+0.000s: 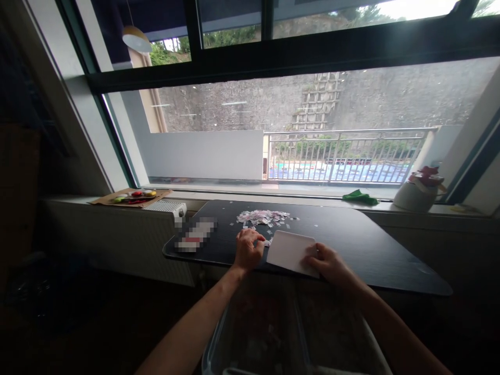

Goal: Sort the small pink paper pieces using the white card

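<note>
My right hand (326,262) grips the right edge of a flat white rectangular board (291,251) with rounded corners, slightly tilted near the table's front edge. To its left, my left hand (250,247) is closed, thumb and fingers curled together; whatever it may hold is too small to make out. A few small paper pieces (267,242) show between the left hand and the board. Beyond both hands, a heap of small whitish-pink paper pieces (263,216) lies on the dark table (336,224), with several loose ones scattered around it.
Below the table edge stands a clear plastic bin (299,325) with dim contents. A blurred-out item (196,234) lies at the table's left. On the sill are a green cloth (360,197), a pale pot-like object (416,194) and a brown board (130,198) with coloured things. A radiator (128,234) is at left.
</note>
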Demonstrator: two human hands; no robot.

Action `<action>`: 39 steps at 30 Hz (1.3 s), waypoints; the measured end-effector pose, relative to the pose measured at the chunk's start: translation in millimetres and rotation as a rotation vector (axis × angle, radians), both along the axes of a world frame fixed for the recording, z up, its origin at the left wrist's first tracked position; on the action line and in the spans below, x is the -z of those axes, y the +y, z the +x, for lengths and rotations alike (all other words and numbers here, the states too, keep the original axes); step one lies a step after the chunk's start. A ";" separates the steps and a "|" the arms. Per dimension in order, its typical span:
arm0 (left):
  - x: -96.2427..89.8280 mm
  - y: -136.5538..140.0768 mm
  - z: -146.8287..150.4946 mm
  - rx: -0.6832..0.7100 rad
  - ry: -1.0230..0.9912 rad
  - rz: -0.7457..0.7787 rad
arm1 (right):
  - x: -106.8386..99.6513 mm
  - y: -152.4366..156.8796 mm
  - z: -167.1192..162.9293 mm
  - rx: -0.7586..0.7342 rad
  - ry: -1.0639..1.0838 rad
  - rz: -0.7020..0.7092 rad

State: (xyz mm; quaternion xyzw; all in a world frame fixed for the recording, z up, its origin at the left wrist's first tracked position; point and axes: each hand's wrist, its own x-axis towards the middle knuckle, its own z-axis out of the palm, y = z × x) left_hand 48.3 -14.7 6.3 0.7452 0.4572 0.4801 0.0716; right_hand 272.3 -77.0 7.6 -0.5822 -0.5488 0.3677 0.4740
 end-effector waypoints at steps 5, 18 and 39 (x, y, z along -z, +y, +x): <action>0.8 0.7 0.3 0.004 -0.008 0.009 | 0.8 -3.5 2.6 -0.047 0.015 -0.003; 0.8 0.9 0.1 0.012 -0.006 0.007 | -3.0 -8.3 -1.9 -0.091 0.035 -0.021; 2.7 -2.6 0.9 0.084 0.156 0.062 | -23.7 -23.2 22.5 0.233 -0.101 0.099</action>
